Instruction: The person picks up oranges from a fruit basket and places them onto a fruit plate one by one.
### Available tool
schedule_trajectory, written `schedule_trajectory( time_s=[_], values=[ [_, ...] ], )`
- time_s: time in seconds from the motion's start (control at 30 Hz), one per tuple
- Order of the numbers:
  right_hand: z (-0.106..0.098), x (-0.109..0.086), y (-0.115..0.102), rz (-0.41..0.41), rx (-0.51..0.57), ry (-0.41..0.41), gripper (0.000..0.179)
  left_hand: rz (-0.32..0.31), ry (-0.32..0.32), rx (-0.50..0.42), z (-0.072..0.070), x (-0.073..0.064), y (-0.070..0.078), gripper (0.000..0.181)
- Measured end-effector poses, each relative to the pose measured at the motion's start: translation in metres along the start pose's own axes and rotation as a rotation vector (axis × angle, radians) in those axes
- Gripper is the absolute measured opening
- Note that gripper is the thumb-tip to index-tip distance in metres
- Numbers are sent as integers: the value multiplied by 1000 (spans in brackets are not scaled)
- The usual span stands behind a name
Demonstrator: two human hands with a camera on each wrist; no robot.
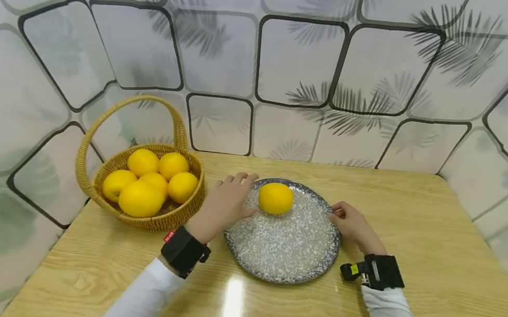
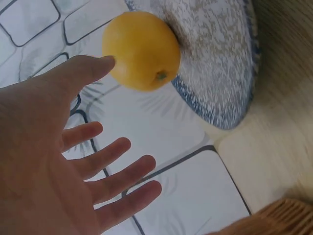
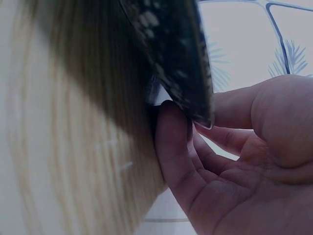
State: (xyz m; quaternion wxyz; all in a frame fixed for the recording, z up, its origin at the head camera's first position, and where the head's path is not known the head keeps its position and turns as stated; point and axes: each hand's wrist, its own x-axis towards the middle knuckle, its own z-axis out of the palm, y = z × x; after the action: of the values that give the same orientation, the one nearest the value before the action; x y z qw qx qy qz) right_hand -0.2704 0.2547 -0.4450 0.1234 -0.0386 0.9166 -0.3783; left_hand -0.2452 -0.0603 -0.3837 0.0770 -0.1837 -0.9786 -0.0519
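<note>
Smooth, rounded yellow fruit [image 1: 275, 198] sits on far part of round, speckled grey plate [image 1: 281, 250] with dark blue mottled rim; small greenish stem spot shows in left wrist view. Left hand [image 1: 225, 205] beside fruit, fingers spread apart, thumb nearest; contact unclear. Right hand [image 1: 356, 227] pinches plate's right rim, fingertip beneath, thumb above. Woven tan wicker basket [image 1: 183, 218], tall arched handle, holds glossy yellow fruits [image 1: 141, 199]. Pale wood-grain tabletop [image 1: 432, 283] underneath, light streak reflected.
</note>
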Motion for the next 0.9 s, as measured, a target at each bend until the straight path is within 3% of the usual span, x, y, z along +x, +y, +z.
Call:
schedule_trajectory(
  time_s=[0.27, 0.53, 0.73, 0.9],
  values=[
    [0, -1, -1, -3, -4, 1, 40, -39, 109, 51, -23, -21, -18, 65],
    [1, 0, -3, 6, 0, -11, 40, -123, 184, 128, -40, -46, -48, 64],
    [2, 1, -3, 1, 1, -11, 42, -269, 273, 175, -45, -68, -72, 62],
    [1, 1, -1, 2, -5, -12, 41, -415, 303, 136, -43, -82, -87, 70]
  ],
)
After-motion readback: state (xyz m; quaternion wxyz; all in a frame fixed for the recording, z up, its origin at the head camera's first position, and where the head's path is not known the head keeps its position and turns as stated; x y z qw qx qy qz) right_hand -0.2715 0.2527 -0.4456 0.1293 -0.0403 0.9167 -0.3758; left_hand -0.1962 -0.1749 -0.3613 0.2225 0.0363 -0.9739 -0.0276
